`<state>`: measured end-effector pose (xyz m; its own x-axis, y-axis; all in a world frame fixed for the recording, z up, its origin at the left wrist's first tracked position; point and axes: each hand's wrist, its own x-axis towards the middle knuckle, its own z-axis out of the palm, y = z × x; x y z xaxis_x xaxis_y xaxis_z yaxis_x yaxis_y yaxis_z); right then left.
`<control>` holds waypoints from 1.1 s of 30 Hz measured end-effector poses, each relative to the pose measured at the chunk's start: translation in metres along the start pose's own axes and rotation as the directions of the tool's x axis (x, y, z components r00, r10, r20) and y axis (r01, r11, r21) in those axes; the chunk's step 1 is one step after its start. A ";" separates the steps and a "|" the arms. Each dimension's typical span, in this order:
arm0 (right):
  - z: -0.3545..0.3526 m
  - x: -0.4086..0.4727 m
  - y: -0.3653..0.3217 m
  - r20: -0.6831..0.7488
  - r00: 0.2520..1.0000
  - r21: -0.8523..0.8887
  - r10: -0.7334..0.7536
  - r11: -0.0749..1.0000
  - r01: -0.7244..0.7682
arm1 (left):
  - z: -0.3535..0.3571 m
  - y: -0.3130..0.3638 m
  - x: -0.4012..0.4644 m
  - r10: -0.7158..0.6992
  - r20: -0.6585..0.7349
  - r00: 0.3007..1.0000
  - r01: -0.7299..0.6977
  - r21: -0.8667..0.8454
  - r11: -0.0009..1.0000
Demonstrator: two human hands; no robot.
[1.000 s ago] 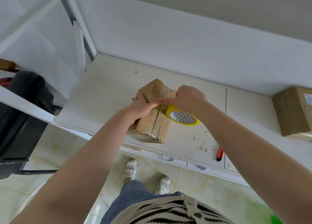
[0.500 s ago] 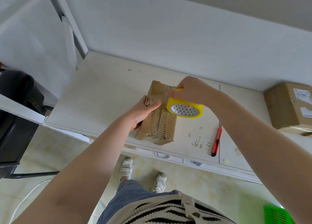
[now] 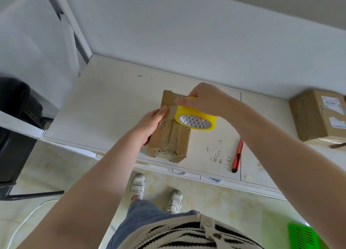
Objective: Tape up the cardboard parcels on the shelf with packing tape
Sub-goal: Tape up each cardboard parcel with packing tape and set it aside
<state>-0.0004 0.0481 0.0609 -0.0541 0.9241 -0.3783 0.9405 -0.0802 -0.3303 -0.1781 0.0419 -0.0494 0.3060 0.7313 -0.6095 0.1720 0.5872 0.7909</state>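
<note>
A small worn cardboard parcel (image 3: 172, 136) lies on the white shelf (image 3: 104, 106), near its front edge. My right hand (image 3: 204, 98) grips a yellow roll of packing tape (image 3: 195, 120) just above the parcel's right side. A short strip of tape runs from the roll leftwards across the parcel's top. My left hand (image 3: 151, 123) lies against the parcel's left side, with its thumb pressing the tape's end down. A second, larger cardboard parcel (image 3: 318, 115) with white labels stands at the shelf's far right.
An orange utility knife (image 3: 237, 156) lies on the shelf right of the small parcel, among scuff marks. A black chair (image 3: 16, 117) stands at the left. A green basket (image 3: 305, 236) is on the floor at the lower right. The wall runs behind the shelf.
The parcel has been turned from a tilted pose to lie flat. My right hand has lifted the roll slightly and pulled out tape, and my left thumb now holds the tape's end.
</note>
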 end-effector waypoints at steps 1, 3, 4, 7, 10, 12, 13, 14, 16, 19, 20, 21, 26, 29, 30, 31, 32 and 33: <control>-0.004 0.000 0.004 0.001 1.000 0.018 -0.009 1.000 0.009 | -0.001 0.000 0.000 0.039 -0.009 0.999 -0.039 0.031 0.999; -0.005 -0.005 0.012 -0.006 1.000 0.001 -0.004 1.000 0.004 | 0.000 0.000 -0.001 0.105 -0.006 0.994 -0.104 0.103 0.989; -0.002 -0.008 0.017 -0.015 1.000 -0.031 0.012 0.999 -0.012 | 0.001 0.002 -0.004 0.140 -0.013 0.990 -0.136 0.142 0.980; 0.011 -0.016 0.031 -0.006 0.997 -0.089 0.083 0.993 -0.083 | -0.001 0.004 -0.005 0.203 -0.031 0.979 -0.191 0.226 0.955; 0.022 -0.014 0.045 0.018 0.991 0.013 0.136 0.991 -0.136 | -0.007 0.001 -0.001 0.213 -0.029 0.977 -0.199 0.255 0.946; 0.030 -0.010 0.051 0.029 0.988 0.074 0.153 0.985 -0.155 | -0.010 0.000 0.001 0.181 -0.009 0.983 -0.172 0.262 0.950; 0.035 -0.008 0.053 0.036 0.987 0.102 0.156 0.982 -0.159 | -0.011 0.002 -0.001 0.165 -0.005 0.986 -0.159 0.250 0.955; 0.039 -0.006 0.054 0.042 0.986 0.121 0.159 0.979 -0.163 | -0.011 0.004 -0.003 0.153 0.000 0.988 -0.149 0.231 0.961; 0.043 -0.002 0.058 0.051 0.985 0.138 0.167 0.975 -0.172 | -0.009 0.005 -0.004 0.144 0.022 0.989 -0.144 0.252 0.957; 0.046 0.002 0.062 0.065 0.982 0.110 0.177 0.977 -0.183 | -0.003 0.009 -0.005 0.131 0.053 0.990 -0.142 0.380 0.914; 0.048 0.003 0.063 0.067 0.983 0.100 0.174 0.979 -0.180 | -0.001 0.013 -0.003 0.125 0.033 0.992 -0.127 0.430 0.894; 0.048 0.004 0.063 0.065 0.983 0.095 0.170 0.980 -0.176 | 0.003 0.018 -0.001 0.108 -0.004 0.994 -0.094 0.471 0.877; 0.052 0.005 0.064 0.056 0.985 0.089 0.162 0.982 -0.166 | 0.023 0.021 0.007 0.055 -0.161 0.985 0.030 0.485 0.874; 0.054 0.001 0.067 0.058 0.986 0.119 0.154 0.980 -0.160 | 0.025 0.015 0.010 0.146 -0.229 0.962 -0.007 0.516 0.857; 0.053 -0.001 0.068 0.065 0.987 0.143 0.144 0.978 -0.152 | 0.024 0.015 0.010 0.150 -0.232 0.961 -0.013 0.504 0.864; 0.051 -0.003 0.068 0.069 0.989 0.167 0.130 0.976 -0.139 | 0.021 0.014 0.010 0.144 -0.223 0.964 -0.023 0.469 0.883; 0.046 -0.005 0.067 0.064 0.992 0.182 0.111 0.976 -0.121 | 0.020 0.014 0.010 0.142 -0.205 0.968 -0.044 0.418 0.907; 0.040 -0.008 0.067 0.051 0.994 0.177 0.092 0.979 -0.100 | 0.020 0.014 0.007 0.137 -0.182 0.974 -0.065 0.353 0.933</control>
<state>0.0494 0.0207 0.0073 0.0157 0.8923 -0.4512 0.8667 -0.2371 -0.4388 -0.1544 0.0485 -0.0417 0.1506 0.8556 -0.4953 0.4715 0.3782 0.7966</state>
